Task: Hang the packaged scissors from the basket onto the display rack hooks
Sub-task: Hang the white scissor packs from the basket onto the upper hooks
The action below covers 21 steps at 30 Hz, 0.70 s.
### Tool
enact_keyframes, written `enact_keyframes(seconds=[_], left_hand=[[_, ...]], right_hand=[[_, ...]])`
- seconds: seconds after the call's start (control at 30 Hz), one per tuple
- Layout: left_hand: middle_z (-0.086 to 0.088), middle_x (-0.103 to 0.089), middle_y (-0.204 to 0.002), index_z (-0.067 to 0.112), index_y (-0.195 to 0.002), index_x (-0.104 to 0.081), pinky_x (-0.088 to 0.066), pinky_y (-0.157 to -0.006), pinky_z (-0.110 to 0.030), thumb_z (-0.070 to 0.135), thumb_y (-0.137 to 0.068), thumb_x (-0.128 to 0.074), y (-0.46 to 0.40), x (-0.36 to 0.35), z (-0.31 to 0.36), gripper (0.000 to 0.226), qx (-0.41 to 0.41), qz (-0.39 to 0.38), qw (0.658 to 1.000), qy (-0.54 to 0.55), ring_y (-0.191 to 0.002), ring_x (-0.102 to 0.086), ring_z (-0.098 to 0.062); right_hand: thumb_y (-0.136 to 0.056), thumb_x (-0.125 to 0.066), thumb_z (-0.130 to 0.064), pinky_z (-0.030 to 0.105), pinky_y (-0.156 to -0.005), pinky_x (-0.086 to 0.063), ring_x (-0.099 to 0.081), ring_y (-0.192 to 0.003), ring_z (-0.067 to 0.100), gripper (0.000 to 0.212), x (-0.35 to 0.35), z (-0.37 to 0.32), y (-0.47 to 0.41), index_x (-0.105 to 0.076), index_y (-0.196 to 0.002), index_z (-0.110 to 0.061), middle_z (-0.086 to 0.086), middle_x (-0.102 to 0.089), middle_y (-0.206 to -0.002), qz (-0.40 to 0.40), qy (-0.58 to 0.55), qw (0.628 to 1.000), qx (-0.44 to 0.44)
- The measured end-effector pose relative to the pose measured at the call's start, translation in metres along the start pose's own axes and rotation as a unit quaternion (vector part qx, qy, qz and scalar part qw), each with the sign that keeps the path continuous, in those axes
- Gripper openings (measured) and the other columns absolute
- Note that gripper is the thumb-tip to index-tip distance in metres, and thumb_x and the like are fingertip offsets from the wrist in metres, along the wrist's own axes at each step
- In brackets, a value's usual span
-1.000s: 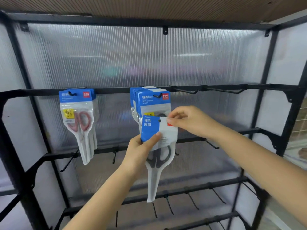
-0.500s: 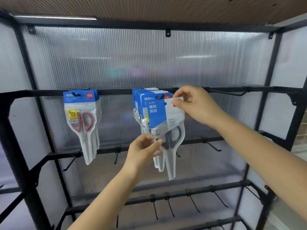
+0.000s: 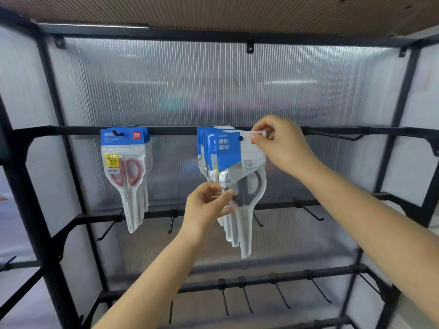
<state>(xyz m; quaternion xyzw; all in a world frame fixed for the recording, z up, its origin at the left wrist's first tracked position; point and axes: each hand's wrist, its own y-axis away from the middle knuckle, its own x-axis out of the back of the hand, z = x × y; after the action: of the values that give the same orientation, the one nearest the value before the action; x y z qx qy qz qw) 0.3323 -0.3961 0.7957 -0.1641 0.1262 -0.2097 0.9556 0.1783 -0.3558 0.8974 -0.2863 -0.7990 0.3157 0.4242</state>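
A pack of dark-handled scissors (image 3: 247, 176) with a blue and white card is at the front of the middle hook (image 3: 240, 138) on the rack's top bar; the hook's tip shows through the card's hole. My right hand (image 3: 278, 143) pinches the card's top right corner. My left hand (image 3: 209, 205) pinches the pack's lower left side. Several like packs (image 3: 206, 153) hang behind it. The basket is out of view.
Red-handled scissors packs (image 3: 126, 167) hang on the left hook. The black rack (image 3: 71, 131) has bare hooks on the top bar at right (image 3: 337, 136), on the middle bar (image 3: 308, 210) and on the lower bar (image 3: 280, 295). A ribbed translucent panel backs it.
Both hands raised the pack from below the hanging stack up to the top bar, and the hook's tip now shows through the card's hole.
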Motion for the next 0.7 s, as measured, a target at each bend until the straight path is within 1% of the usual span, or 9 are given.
enact_keyframes(seconds=[0.07, 0.13, 0.2, 0.3, 0.37, 0.43, 0.5, 0.6, 0.7], left_hand=[[0.000, -0.069, -0.074, 0.009, -0.083, -0.061, -0.057, -0.062, -0.022, 0.003, -0.086, -0.063, -0.002, -0.001, -0.002, 0.007, 0.007, 0.004, 1.000, 0.000, -0.066, -0.067, -0.006], [-0.004, -0.068, -0.078, 0.008, -0.084, -0.061, -0.056, -0.062, -0.021, 0.004, -0.086, -0.063, -0.005, -0.001, -0.006, 0.006, 0.019, 0.016, 1.000, 0.001, -0.067, -0.066, -0.008], [-0.009, -0.067, -0.083, 0.008, -0.086, -0.061, -0.055, -0.062, -0.020, 0.006, -0.087, -0.064, -0.009, 0.000, -0.010, 0.003, 0.026, 0.035, 0.999, -0.002, -0.070, -0.064, -0.012], [-0.009, -0.067, -0.084, 0.007, -0.090, -0.062, -0.055, -0.062, -0.019, 0.007, -0.086, -0.065, -0.016, 0.001, -0.014, 0.005, 0.018, 0.062, 0.997, -0.033, -0.073, -0.064, -0.013], [-0.007, -0.066, -0.081, 0.012, -0.086, -0.062, -0.058, -0.066, -0.024, 0.008, -0.085, -0.067, -0.020, 0.002, -0.016, 0.007, -0.003, 0.071, 0.995, -0.077, -0.075, -0.065, -0.017], [-0.007, -0.065, -0.078, 0.015, -0.083, -0.061, -0.059, -0.074, -0.035, 0.010, -0.083, -0.069, -0.023, 0.003, -0.018, 0.010, -0.017, 0.078, 0.990, -0.117, -0.076, -0.065, -0.024], [-0.010, -0.065, -0.079, 0.017, -0.082, -0.060, -0.057, -0.076, -0.040, 0.014, -0.083, -0.071, -0.024, 0.004, -0.018, 0.011, -0.029, 0.085, 0.985, -0.149, -0.078, -0.065, -0.028], [-0.008, -0.064, -0.077, 0.018, -0.081, -0.059, -0.057, -0.075, -0.038, 0.017, -0.083, -0.071, -0.024, 0.005, -0.017, 0.012, -0.048, 0.100, 0.976, -0.189, -0.079, -0.065, -0.028], [-0.007, -0.064, -0.075, 0.016, -0.081, -0.059, -0.057, -0.074, -0.038, 0.019, -0.082, -0.072, -0.023, 0.005, -0.016, 0.013, -0.053, 0.110, 0.971, -0.205, -0.077, -0.065, -0.027]], right_hand=[[-0.090, -0.060, -0.014, 0.003, -0.056, -0.033, -0.047, -0.061, -0.004, 0.006, -0.003, 0.000, 0.000, -0.063, -0.090, -0.010, -0.018, -0.053, -0.071, 0.002, 0.011, 1.000, 0.006], [-0.091, -0.059, -0.014, 0.008, -0.057, -0.033, -0.047, -0.065, 0.002, 0.008, -0.008, 0.000, 0.001, -0.063, -0.092, -0.008, -0.012, -0.053, -0.075, 0.003, 0.039, 0.999, 0.020], [-0.092, -0.057, -0.015, 0.015, -0.065, -0.031, -0.046, -0.077, 0.007, 0.011, -0.015, 0.003, 0.001, -0.061, -0.096, -0.006, -0.004, -0.056, -0.087, 0.006, 0.076, 0.996, 0.035], [-0.093, -0.055, -0.017, 0.022, -0.074, -0.035, -0.048, -0.088, 0.010, 0.012, -0.022, 0.008, 0.001, -0.060, -0.099, -0.008, 0.002, -0.057, -0.099, 0.014, 0.101, 0.994, 0.047], [-0.093, -0.055, -0.017, 0.022, -0.077, -0.037, -0.050, -0.093, 0.012, 0.014, -0.025, 0.010, 0.002, -0.060, -0.102, -0.007, 0.003, -0.056, -0.102, 0.022, 0.097, 0.994, 0.054], [-0.094, -0.054, -0.017, 0.024, -0.082, -0.040, -0.050, -0.098, 0.013, 0.018, -0.028, 0.010, 0.003, -0.059, -0.107, -0.006, 0.004, -0.053, -0.107, 0.023, 0.096, 0.994, 0.055], [-0.094, -0.053, -0.015, 0.022, -0.084, -0.038, -0.050, -0.101, 0.015, 0.020, -0.031, 0.011, 0.005, -0.058, -0.110, -0.004, 0.006, -0.052, -0.110, 0.022, 0.097, 0.993, 0.059], [-0.095, -0.052, -0.014, 0.019, -0.085, -0.036, -0.050, -0.105, 0.017, 0.022, -0.034, 0.010, 0.005, -0.056, -0.114, -0.004, 0.007, -0.051, -0.114, 0.020, 0.096, 0.994, 0.051], [-0.095, -0.052, -0.014, 0.018, -0.085, -0.035, -0.050, -0.107, 0.019, 0.024, -0.035, 0.009, 0.006, -0.055, -0.116, -0.003, 0.008, -0.051, -0.115, 0.022, 0.100, 0.994, 0.049]])
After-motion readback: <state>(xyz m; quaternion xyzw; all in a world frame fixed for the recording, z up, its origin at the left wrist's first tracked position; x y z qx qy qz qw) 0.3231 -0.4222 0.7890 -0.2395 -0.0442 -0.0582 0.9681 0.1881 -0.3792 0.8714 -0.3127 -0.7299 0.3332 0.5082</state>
